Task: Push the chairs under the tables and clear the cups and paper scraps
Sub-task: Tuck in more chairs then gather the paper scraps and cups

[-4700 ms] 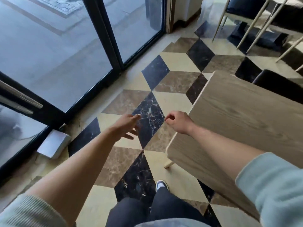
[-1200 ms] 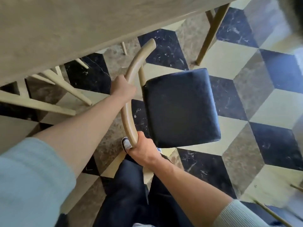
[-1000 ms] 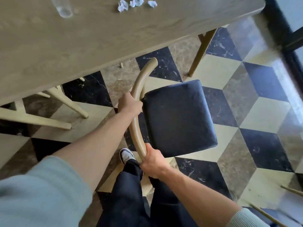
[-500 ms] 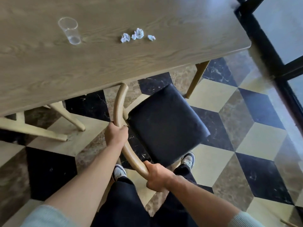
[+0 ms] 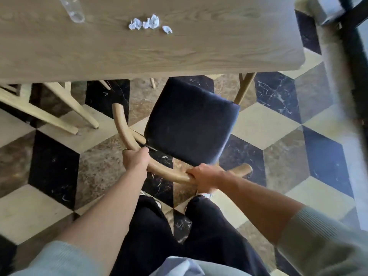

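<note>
A wooden chair with a black padded seat (image 5: pixel 190 122) stands in front of me, its front corner just under the near edge of the wooden table (image 5: pixel 219 48). Its curved backrest rail (image 5: pixel 121 126) bends toward me. My left hand (image 5: pixel 136 159) grips the rail on its left stretch. My right hand (image 5: pixel 203 177) grips it further right. On the tabletop lie three crumpled white paper scraps (image 5: pixel 149 23). A clear plastic cup (image 5: pixel 74 10) stands to their left, cut off by the top edge.
Pale wooden legs of another chair (image 5: pixel 59 114) slant under the table at left. A table leg (image 5: pixel 244 89) stands right of the seat. A dark door frame (image 5: pixel 358 62) runs along the right. My legs and shoes (image 5: pixel 203 195) are directly behind the chair.
The chair has turned so its seat faces the table and its front corner has slid under the edge. Both hands have kept hold of the backrest rail and swung round with it.
</note>
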{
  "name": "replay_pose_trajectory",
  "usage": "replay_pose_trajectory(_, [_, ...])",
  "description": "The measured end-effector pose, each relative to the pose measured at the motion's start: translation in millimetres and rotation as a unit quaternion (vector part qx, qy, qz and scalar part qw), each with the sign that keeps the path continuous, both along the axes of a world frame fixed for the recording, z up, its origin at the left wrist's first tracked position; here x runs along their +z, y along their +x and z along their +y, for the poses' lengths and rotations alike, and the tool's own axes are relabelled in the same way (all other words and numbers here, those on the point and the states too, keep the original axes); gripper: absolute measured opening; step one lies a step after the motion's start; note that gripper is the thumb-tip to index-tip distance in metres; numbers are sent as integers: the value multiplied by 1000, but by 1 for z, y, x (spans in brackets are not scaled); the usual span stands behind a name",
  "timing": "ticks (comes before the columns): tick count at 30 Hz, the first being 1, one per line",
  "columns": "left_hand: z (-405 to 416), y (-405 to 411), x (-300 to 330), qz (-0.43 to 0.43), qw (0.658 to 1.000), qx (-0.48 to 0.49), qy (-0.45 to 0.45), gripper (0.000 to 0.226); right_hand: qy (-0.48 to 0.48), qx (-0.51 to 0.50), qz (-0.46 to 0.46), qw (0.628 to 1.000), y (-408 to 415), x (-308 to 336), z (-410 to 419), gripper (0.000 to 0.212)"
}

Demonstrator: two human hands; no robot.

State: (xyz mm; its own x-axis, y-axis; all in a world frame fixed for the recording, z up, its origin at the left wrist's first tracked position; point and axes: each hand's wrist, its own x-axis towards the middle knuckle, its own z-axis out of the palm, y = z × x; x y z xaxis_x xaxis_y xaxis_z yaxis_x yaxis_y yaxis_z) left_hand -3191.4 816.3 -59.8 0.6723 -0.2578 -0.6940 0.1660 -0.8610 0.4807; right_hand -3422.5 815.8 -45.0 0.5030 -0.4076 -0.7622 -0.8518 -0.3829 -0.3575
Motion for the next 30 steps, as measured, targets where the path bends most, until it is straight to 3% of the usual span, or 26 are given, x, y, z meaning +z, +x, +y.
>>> replay_pose_trajectory(5, [-18,-38,13,157,987,-25,1,42,-71,30,34,996,-89,9,-54,31])
replay_pose_trajectory(10, [-53,-68,22,235,971,-11,-47,32,-143,4,64,988,-158,3,-99,30])
replay_pose_trajectory(15, [-75,-85,21,265,963,-16,-51,19,-190,7,66,980,-180,-2,-126,21])
replay_pose_trajectory(25, [-142,-73,24,229,971,-11,-71,13,-207,-59,45,975,-165,-3,-187,33])
replay_pose_trajectory(30, [-157,-65,26,252,965,-43,-56,16,-191,-22,122,974,-165,-3,-199,35])
